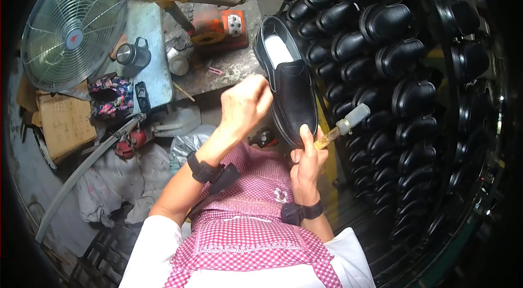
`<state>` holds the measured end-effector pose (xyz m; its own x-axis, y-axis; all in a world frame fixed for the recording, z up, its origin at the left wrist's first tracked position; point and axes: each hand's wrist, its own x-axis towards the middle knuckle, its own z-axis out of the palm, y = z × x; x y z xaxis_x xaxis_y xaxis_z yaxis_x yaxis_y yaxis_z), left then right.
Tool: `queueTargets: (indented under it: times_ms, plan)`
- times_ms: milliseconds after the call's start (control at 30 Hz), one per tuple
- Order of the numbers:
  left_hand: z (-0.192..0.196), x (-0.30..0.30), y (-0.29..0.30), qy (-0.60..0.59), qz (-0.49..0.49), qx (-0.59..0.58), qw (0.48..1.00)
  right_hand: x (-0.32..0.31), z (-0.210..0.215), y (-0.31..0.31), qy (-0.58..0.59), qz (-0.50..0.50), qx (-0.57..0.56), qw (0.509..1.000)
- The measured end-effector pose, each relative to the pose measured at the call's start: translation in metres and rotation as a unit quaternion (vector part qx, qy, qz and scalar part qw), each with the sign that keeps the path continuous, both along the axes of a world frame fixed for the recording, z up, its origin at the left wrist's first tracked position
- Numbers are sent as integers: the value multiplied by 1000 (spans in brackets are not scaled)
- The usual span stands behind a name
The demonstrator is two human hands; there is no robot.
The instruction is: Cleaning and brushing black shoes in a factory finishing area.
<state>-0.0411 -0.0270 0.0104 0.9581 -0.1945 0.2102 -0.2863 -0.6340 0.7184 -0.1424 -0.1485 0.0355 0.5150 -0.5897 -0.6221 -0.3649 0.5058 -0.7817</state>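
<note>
Head view now: a black leather slip-on shoe (pixel 295 87) is held, toe toward the body, by the right hand (pixel 308 165), a yellow-handled, grey-headed tool (pixel 341 127) gripped too. The left hand (pixel 245 104) is curled alongside, contents hidden. The toe is best kept steady.

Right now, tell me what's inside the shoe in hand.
Inside the shoe, a white pad shows; the black upper hides whatever lies farther in.
</note>
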Motion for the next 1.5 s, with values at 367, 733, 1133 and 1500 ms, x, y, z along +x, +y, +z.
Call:
queueTargets:
  times_ms: [367, 733, 1133, 1500]
  plan:
    - [-89, 1, 100, 340, 133, -237, 900, 104, -108, 6, 94, -58, 178, 978]
    - [-161, -84, 162, 526, 253, -248, 773, 232, -152, 41, 77, -69, 207, 973]
    - [-174, -52, 185, 531, 299, -270, 745, 271, -146, 47, 49, -77, 178, 980]
    - [-168, -36, 162, 547, 271, -258, 749, 251, -139, 41, 61, -59, 208, 975]
